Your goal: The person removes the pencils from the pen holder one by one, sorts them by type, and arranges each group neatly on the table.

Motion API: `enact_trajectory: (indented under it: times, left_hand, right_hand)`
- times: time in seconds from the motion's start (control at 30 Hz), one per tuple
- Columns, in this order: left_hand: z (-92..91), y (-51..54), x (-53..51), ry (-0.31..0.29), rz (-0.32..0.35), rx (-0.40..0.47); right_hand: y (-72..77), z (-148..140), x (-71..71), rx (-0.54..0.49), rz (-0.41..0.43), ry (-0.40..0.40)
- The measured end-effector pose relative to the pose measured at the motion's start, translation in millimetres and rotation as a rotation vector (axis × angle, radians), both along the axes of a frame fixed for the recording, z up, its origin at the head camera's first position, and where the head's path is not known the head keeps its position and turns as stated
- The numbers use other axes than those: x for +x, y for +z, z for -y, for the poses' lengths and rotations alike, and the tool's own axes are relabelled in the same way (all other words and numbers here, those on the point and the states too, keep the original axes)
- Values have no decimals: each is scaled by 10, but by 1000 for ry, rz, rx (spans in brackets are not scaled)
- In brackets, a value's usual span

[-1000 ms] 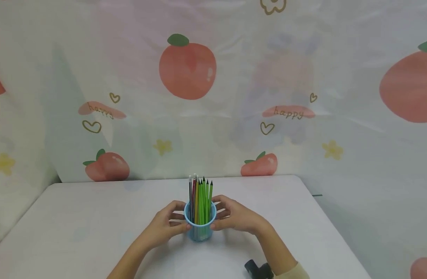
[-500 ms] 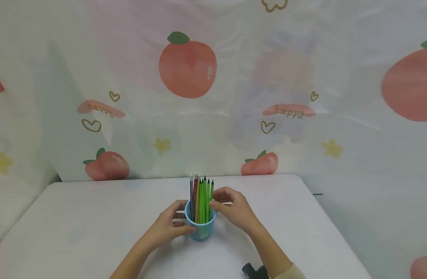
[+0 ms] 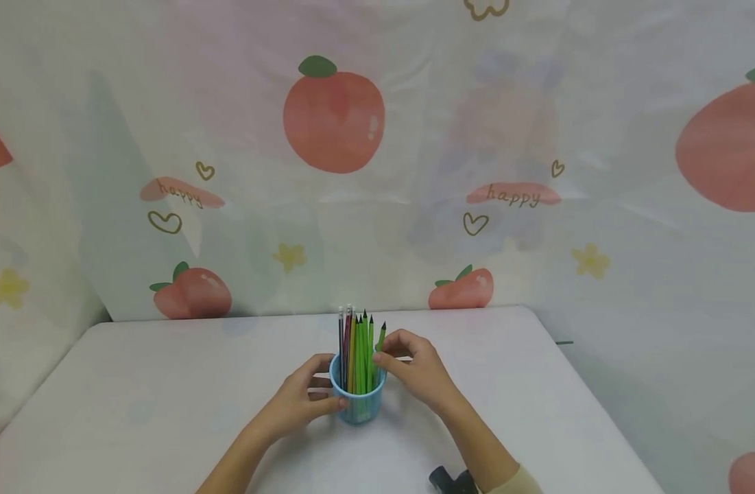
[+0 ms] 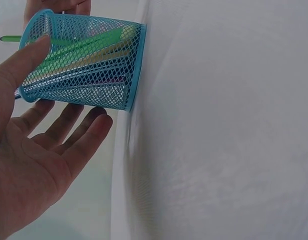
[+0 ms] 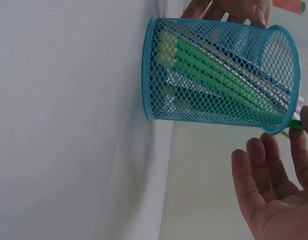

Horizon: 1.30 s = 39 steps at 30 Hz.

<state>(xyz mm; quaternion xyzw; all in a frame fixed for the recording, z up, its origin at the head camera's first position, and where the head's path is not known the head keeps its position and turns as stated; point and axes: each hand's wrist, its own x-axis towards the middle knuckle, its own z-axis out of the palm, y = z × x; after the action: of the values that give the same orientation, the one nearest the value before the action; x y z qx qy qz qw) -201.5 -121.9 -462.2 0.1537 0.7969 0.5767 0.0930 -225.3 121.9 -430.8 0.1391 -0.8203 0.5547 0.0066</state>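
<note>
A blue mesh cup (image 3: 360,406) stands upright on the white table, holding several green pencils (image 3: 362,357) and darker, red and yellow ones. My left hand (image 3: 295,405) grips the cup's left side, thumb at the front near the rim; the left wrist view shows the thumb on the mesh (image 4: 89,65) and the fingers curved along the other side. My right hand (image 3: 419,370) pinches one green pencil at the right rim between thumb and forefinger. In the right wrist view that pencil (image 5: 295,124) sticks out past the rim, and the other fingers are spread beside the cup.
A black object (image 3: 452,480) lies by my right forearm at the table's front. Behind the white table (image 3: 167,398) hangs a pale cloth (image 3: 377,240) printed with fruit, hearts and flowers.
My right hand has left the cup's right side, moved up to the rim and taken hold of a green pencil, which now leans right, apart from the others. My left hand keeps its grip.
</note>
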Motion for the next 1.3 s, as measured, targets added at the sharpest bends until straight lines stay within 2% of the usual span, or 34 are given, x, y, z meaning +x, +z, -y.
enact_trajectory:
  times: [0.13,0.43,0.67,0.9,1.0,1.13,1.3]
  left_hand:
    - [-7,3,0,-6,7,-5]
    - [3,7,1,1,11,-10]
    - [8,15,9,-13,5,-9]
    - [10,12,5,-11,3,-12]
    - [9,10,3,-11,5,-10]
    - [14,3,4,-8,11,-10]
    - [14,-9,12,-5,15,-8]
  right_hand:
    - [79,-41,17,-38,-10,-1]
    - [253,-148,23,-234,-25,49]
    - [321,-190,41,-392,-11,10]
    - [395,-238,60,-465,-39,-11]
    - [415,-267,59,-515,-12,-18]
    - [418,-306,49,-570,73,-2]
    - [364,-349,0,-545,121,-7]
